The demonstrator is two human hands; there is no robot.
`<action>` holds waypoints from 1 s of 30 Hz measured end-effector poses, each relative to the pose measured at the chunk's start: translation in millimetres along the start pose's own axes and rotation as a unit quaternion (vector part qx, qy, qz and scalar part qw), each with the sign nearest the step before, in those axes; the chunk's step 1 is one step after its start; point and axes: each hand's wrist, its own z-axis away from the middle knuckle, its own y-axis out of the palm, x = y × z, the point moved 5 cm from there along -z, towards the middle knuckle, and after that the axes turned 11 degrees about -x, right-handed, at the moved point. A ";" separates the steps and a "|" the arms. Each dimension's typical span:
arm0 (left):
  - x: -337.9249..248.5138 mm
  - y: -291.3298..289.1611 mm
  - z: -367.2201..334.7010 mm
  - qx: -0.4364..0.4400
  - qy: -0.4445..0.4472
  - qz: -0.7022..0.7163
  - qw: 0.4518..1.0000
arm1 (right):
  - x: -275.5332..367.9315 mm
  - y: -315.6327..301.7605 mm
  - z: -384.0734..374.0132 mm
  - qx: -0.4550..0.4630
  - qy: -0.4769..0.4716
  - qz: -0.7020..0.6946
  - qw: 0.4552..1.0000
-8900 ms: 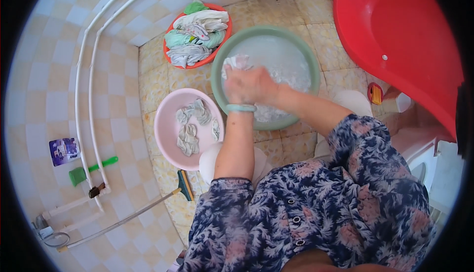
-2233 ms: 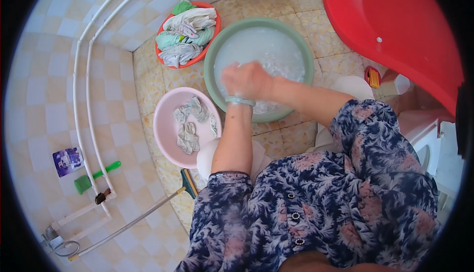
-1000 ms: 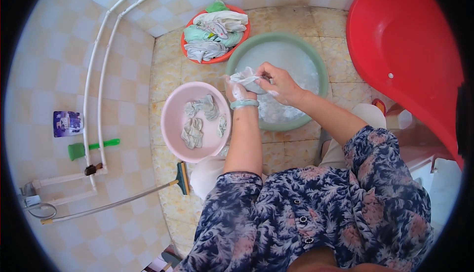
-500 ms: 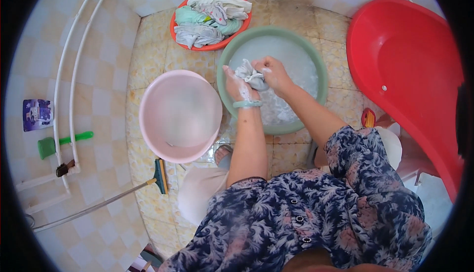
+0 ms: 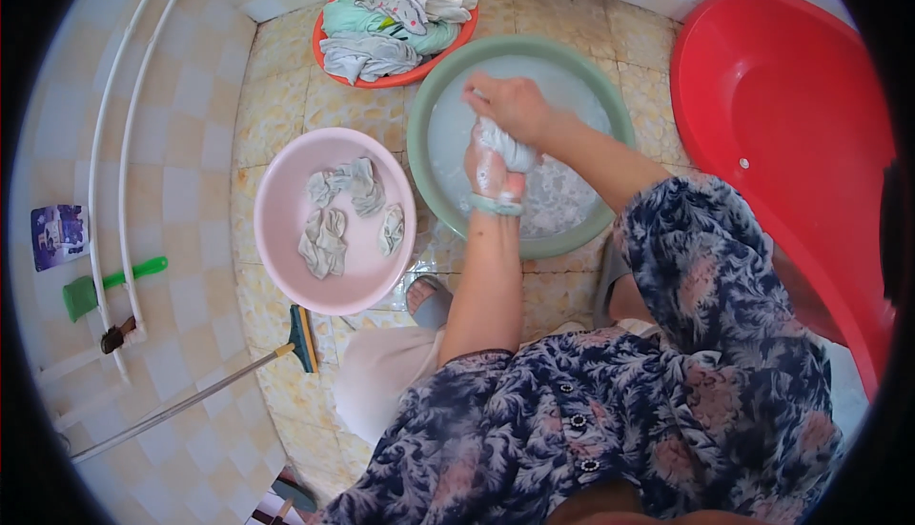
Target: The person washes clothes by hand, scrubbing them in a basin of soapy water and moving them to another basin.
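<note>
A wet white cloth (image 5: 508,148) is bunched between my hands above the green basin (image 5: 621,111) of cloudy, sudsy water. My left hand (image 5: 487,171), soapy and with a pale green bangle at the wrist, is wrapped round the cloth from below. From the upper right my right hand (image 5: 516,108) is closed on the cloth's upper part, with its fingertips pinched together. Left of the green basin stands a pink basin (image 5: 268,225), where several crumpled greyish-white cloths (image 5: 324,242) lie apart from each other.
An orange-red basin (image 5: 412,78) heaped with white and mint-green laundry sits at the far side. A large red tub (image 5: 791,144) fills the right. A squeegee (image 5: 303,339) leans at the left, near a green brush (image 5: 82,297) by the wall pipes. My feet flank the green basin's near side.
My right hand has moved up and left over the cloth, now more tightly bunched. Several cloths now show in the pink basin, where only cloudy whiteness showed before. The view has shifted slightly.
</note>
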 end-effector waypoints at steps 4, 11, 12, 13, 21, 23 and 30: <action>-17.5 -40.6 -3.1 -0.009 -0.062 0.056 0.996 | 75.5 -3.7 63.5 -0.045 -0.239 -0.113 0.963; 2.6 -39.3 -9.4 -0.063 -0.030 -0.005 0.998 | -8.0 14.0 31.7 0.026 0.049 -0.034 0.998; -10.4 -50.9 -12.9 -0.035 -0.002 0.047 0.998 | 14.2 22.9 44.1 0.006 0.007 -0.127 0.992; -14.1 -58.9 -14.0 -0.034 -0.004 0.047 0.998 | 28.0 20.7 58.7 0.006 0.008 -0.125 0.992; -12.0 -49.5 -4.2 -0.121 0.025 -0.065 0.990 | -11.1 30.6 37.1 0.022 0.099 -0.057 0.993; -19.5 -67.3 -6.4 -0.060 -0.056 -0.009 0.997 | -3.6 33.1 37.9 0.008 0.061 -0.071 0.996; 2.2 -56.5 4.9 -0.118 -0.037 -0.037 0.992 | -7.0 18.0 43.0 -0.022 0.016 -0.053 0.998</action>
